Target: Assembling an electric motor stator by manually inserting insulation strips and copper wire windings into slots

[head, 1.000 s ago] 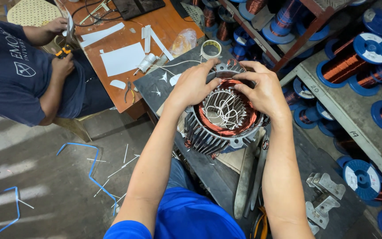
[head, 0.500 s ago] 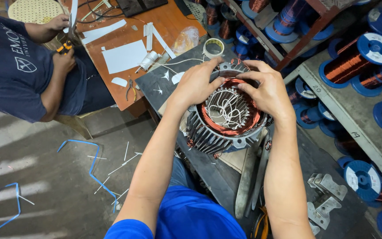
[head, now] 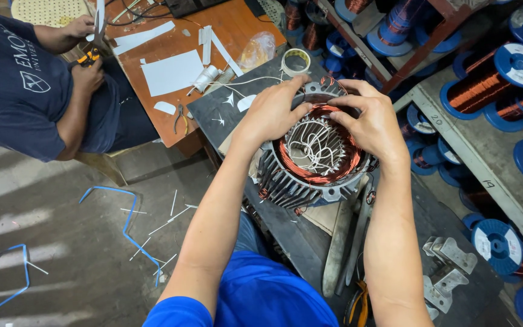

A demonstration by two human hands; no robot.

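Observation:
A finned grey motor stator [head: 301, 184] lies on a dark work board [head: 286, 236], its bore ringed with copper windings [head: 316, 175] and crossed by white threads. My left hand [head: 267, 115] rests on the stator's near-left rim, fingers pressing the copper coil. My right hand [head: 370, 124] grips the far-right rim, fingertips curled onto the winding at the top. Both hands hold the stator between them.
A roll of tape [head: 295, 60] sits behind the stator. Another person in a dark shirt [head: 25, 91] sits at the left by an orange table [head: 213, 18] with white paper sheets [head: 171, 72]. Shelves of copper wire spools [head: 497, 75] stand at the right. Metal brackets [head: 449, 266] lie nearby.
The view has shifted a little and the stator sits slightly lower and nearer. My hands stay on its rim, fingers shifting along the copper winding.

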